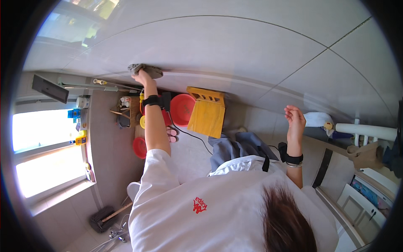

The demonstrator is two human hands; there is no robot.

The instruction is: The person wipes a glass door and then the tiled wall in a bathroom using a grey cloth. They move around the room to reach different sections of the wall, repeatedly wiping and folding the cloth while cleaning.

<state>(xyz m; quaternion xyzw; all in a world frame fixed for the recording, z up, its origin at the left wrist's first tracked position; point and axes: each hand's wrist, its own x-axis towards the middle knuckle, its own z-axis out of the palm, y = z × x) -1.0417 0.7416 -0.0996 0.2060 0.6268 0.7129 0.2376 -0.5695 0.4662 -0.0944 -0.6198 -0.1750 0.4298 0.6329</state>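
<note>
My left hand (144, 78) stretches forward to the pale tiled wall (218, 46), its fingers closed on a crumpled grey cloth (152, 71). The cloth lies against the wall, just above a lighter band of tile. My right hand (296, 119) is raised off to the right, away from the wall. Its fingers are loosely bent, and I see nothing in them. Both wrists wear black bands, and the right one also has a bracelet.
Below the wall stand a yellow plastic stool (206, 116) and a red basin (182, 110). Pink slippers (171, 134) lie on the floor beside a black cable (191, 135). A window (48, 132) is on the left; a rail with a white roll (365, 131) is on the right.
</note>
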